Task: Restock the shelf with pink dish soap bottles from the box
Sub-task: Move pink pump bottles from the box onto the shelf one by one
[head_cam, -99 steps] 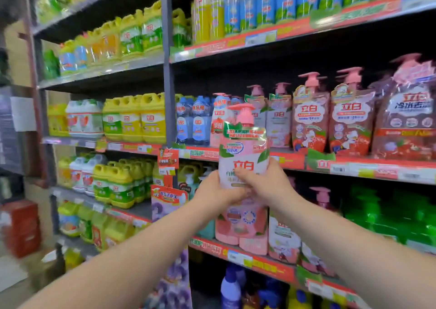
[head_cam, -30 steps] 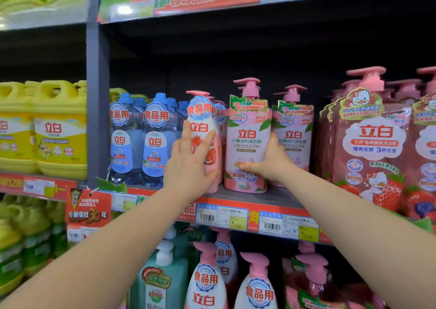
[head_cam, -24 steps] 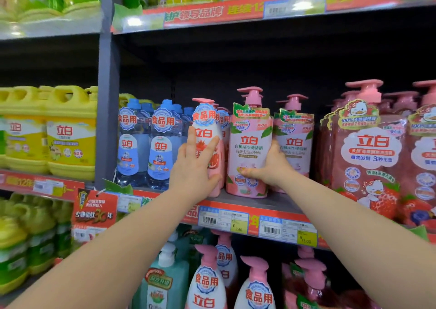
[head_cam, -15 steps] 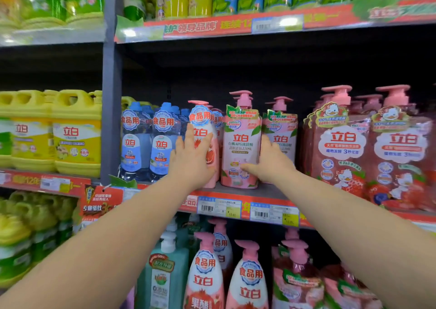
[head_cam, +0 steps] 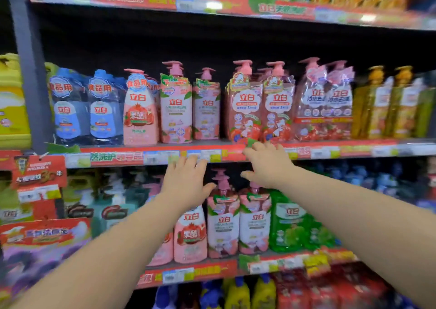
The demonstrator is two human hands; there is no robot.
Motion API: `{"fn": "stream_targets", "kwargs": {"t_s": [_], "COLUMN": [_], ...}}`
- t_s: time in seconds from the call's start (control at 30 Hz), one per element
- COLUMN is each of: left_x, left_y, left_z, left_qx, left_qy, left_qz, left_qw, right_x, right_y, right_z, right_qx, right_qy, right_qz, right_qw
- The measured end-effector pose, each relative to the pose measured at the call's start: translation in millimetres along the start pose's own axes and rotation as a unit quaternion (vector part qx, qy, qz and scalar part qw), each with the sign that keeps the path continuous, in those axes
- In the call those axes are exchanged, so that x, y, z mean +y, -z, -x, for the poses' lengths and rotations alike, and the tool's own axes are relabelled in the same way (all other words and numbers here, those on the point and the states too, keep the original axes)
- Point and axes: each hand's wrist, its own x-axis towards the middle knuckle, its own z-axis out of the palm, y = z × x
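Both empty, fingers spread: left hand [head_cam: 186, 183], right hand [head_cam: 267, 167]; pink bottle [head_cam: 175, 111] label reads 立白.

The left hand [head_cam: 186, 183] and, at its 3 o'clock, the right hand [head_cam: 267, 167] are spread and empty before the shelf [head_cam: 118, 158] edge. At the left hand's 12 o'clock a pink dish soap bottle [head_cam: 175, 110] stands upright, with a second pink bottle [head_cam: 206, 110] at its 3 o'clock.
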Motion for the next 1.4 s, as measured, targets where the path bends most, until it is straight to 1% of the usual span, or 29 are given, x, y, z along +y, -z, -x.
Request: {"fn": "stream_targets", "kwargs": {"t_s": [0.1, 0.27, 0.5, 0.67, 0.77, 0.9, 1.03, 1.17, 1.3, 1.4], "left_x": [48.6, 128.8, 263.5, 383.5, 467.2, 577.6, 669.5, 734.9, 781.7, 817.8], "left_y": [-8.9, -9.1, 5.4, 19.2, 30.8, 44.5, 58.3, 64.3, 59.1, 48.0], "left_z": [11.4, 23.0, 42.7, 60.9, 79.6, 108.8, 137.5, 159.9, 171.1, 173.3], "left_qx": [-0.022, -0.059, -0.069, -0.076, -0.104, -0.125, -0.142, -0.162, -0.173, -0.194], "left_qy": [-0.04, -0.111, -0.202, -0.261, -0.284, -0.328, -0.356, -0.392, -0.41, -0.426], "left_qz": [0.026, 0.066, 0.103, 0.142, 0.175, 0.193, 0.213, 0.221, 0.211, 0.204], "left_qw": [0.999, 0.99, 0.972, 0.952, 0.937, 0.916, 0.899, 0.878, 0.87, 0.86], "right_x": [29.4, 82.3, 174.3, 251.7, 303.7, 377.8, 432.3, 464.5, 486.9, 505.7], "right_y": [-5.7, -9.9, 6.7, 23.4, 33.7, 46.9, 52.9, 45.9, 33.1, 18.3], "right_z": [47.8, 128.3, 244.2, 338.5, 403.5, 493.1, 569.0, 622.6, 656.5, 676.7], "right_qx": [-0.048, -0.085, -0.134, -0.147, -0.179, -0.227, -0.261, -0.276, -0.279, -0.297], "right_qy": [-0.024, -0.088, -0.193, -0.254, -0.286, -0.332, -0.386, -0.408, -0.416, -0.428], "right_qz": [0.023, 0.045, 0.067, 0.08, 0.071, 0.078, 0.077, 0.077, 0.065, 0.058], "right_qw": [0.998, 0.992, 0.97, 0.953, 0.939, 0.912, 0.881, 0.867, 0.863, 0.852]}}
